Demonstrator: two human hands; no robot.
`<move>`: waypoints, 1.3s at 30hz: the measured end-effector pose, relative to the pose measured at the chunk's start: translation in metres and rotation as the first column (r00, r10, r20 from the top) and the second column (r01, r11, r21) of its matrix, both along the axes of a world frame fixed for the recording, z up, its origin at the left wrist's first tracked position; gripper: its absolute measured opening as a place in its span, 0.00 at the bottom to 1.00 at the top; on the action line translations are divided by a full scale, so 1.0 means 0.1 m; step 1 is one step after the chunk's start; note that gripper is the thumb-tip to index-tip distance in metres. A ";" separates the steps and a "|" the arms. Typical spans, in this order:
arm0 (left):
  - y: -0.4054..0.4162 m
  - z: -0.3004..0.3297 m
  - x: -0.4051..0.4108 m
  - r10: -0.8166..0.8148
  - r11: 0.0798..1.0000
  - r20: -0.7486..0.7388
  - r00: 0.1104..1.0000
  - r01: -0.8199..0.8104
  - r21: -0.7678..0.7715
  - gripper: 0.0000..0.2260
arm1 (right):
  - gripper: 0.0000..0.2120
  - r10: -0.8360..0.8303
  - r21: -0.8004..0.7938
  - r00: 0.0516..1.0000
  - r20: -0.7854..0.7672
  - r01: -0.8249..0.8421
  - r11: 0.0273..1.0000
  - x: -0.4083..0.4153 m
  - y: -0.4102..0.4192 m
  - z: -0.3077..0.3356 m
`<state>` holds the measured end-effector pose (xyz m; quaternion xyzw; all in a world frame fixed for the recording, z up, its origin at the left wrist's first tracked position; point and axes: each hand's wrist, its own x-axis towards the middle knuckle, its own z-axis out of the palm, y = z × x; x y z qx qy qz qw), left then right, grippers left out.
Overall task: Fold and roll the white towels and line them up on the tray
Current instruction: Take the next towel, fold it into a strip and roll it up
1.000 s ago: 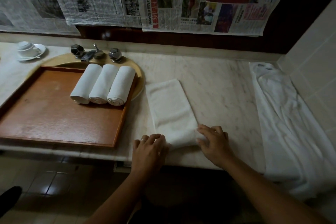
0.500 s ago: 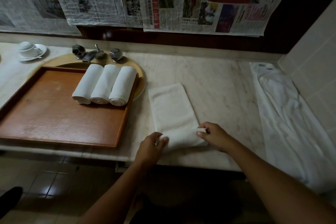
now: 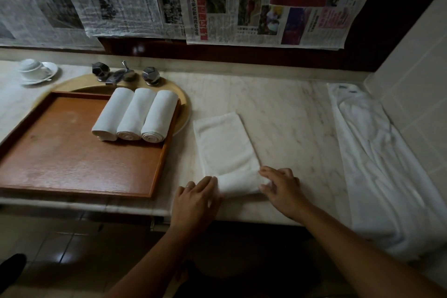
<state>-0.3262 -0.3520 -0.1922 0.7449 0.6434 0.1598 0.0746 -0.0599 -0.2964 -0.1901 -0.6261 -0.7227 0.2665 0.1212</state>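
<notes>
At six o'clock, the started roll of the folded towel (image 3: 227,152) is pressed by the left hand (image 3: 196,201) and right hand (image 3: 281,191), fingers nearly straight, likely for tightness. Toward ten o'clock, three rolled towels (image 3: 135,115) are lined on the tray (image 3: 72,152).

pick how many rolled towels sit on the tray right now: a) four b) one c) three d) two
c, since three rolled towels lie side by side at the far right corner of the tray, while a fourth towel is only partly rolled on the counter under the left hand and right hand.
</notes>
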 end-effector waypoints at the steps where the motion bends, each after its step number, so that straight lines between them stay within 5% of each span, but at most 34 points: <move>1: -0.04 -0.01 0.01 0.021 0.999 0.051 0.998 -0.019 -0.038 0.18 | 0.20 -0.016 -0.050 0.999 -0.031 0.014 0.999 0.02 -0.01 0.01; 5: -0.12 0.00 0.11 0.188 0.970 0.347 0.919 -0.119 -0.210 0.17 | 0.15 -0.067 -0.116 0.994 -0.092 0.056 0.992 0.00 -0.06 0.07; 11: -0.01 -0.02 0.06 0.331 0.913 0.449 0.830 -0.162 -0.375 0.13 | 0.11 -0.106 -0.194 0.975 -0.196 0.068 0.979 -0.05 0.02 0.13; 14: 0.09 -0.06 0.01 0.337 0.907 0.513 0.789 -0.125 -0.403 0.19 | 0.10 -0.181 -0.287 0.945 -0.271 0.100 0.953 -0.11 0.19 0.22; 17: 0.23 0.00 -0.05 0.348 0.875 0.453 0.820 -0.112 -0.470 0.24 | 0.12 -0.187 -0.355 0.962 -0.199 0.108 0.929 -0.17 0.38 0.34; 22: 0.25 0.21 0.04 0.401 0.894 0.311 0.862 -0.294 -0.338 0.10 | 0.12 -0.183 -0.370 0.983 -0.022 0.162 0.915 -0.21 0.49 0.40; 27: 0.10 0.18 0.14 0.196 0.977 0.123 0.973 -0.184 -0.104 0.06 | 0.05 -0.132 0.101 0.989 0.071 0.124 0.987 -0.28 0.12 0.27; 30: -0.04 0.15 0.10 0.084 0.993 0.029 0.996 -0.081 -0.085 0.11 | 0.16 -0.051 0.183 0.998 -0.022 0.054 0.982 -0.20 -0.07 0.11; 34: -0.22 0.08 0.06 0.090 0.982 0.120 0.989 -0.068 -0.176 0.19 | 0.18 0.016 0.034 0.992 -0.127 -0.011 0.999 -0.04 -0.17 0.03; 39: -0.24 -0.01 0.11 0.268 0.949 0.438 0.858 -0.155 -0.276 0.13 | 0.13 -0.069 -0.152 0.958 -0.278 0.027 0.988 -0.09 -0.06 0.16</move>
